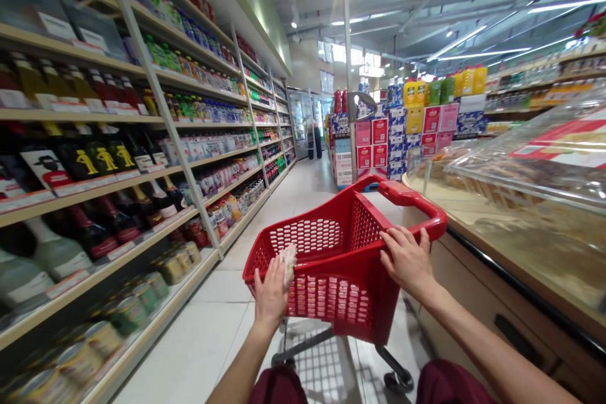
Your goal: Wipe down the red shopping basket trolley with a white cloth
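Note:
A red plastic shopping cart (369,271) on dark metal legs with casters stands in front of me, turned so its handle points away to the right. My left hand (271,297) presses a crumpled whitish cloth (288,264) against the top rim near the basket's left end. At the other end, my right hand (406,260) grips the rim just below the red handle (426,205), with the fingers curled over the edge. Perforated walls and an upright divider (367,218) show inside the basket.
Tall shelves (175,132) of bottles, cans and packs run along the left. A counter (492,265) with clear-lidded packaged food (534,158) stands close on the right. Stacked drink cartons (372,139) and a post (351,76) rise ahead. A person (313,139) is far down the aisle.

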Action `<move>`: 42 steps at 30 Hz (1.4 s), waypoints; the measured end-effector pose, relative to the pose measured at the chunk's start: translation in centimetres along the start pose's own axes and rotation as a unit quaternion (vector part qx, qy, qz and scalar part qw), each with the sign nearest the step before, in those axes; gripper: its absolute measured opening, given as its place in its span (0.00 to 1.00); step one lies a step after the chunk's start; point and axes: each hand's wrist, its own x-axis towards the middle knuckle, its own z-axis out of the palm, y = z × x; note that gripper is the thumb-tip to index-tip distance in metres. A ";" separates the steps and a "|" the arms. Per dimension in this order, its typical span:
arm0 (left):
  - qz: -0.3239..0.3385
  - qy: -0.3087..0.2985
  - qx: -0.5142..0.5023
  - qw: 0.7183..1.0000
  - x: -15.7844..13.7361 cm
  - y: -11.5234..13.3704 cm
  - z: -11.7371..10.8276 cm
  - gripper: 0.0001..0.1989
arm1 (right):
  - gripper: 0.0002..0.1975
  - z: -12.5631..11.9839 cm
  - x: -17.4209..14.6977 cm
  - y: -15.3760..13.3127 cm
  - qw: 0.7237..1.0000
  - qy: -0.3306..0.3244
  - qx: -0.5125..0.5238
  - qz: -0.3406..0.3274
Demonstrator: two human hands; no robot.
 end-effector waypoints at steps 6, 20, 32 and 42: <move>0.038 0.000 -0.027 0.999 1.8 3.9 0.1 0.28 | 0.17 0.0 -0.1 -0.3 1.000 0.002 -0.005 0.001; -0.009 0.085 -0.019 0.996 -1.2 -2.3 0.6 0.24 | 0.15 -0.6 -0.3 -0.7 1.000 0.000 -0.008 0.010; 0.053 0.073 -0.039 0.995 1.1 3.4 0.6 0.28 | 0.15 -2.6 1.1 3.0 0.999 0.002 -0.035 0.026; 0.038 0.076 -0.081 0.993 2.8 6.8 0.0 0.30 | 0.16 -2.5 -0.3 2.9 0.999 0.039 0.010 0.027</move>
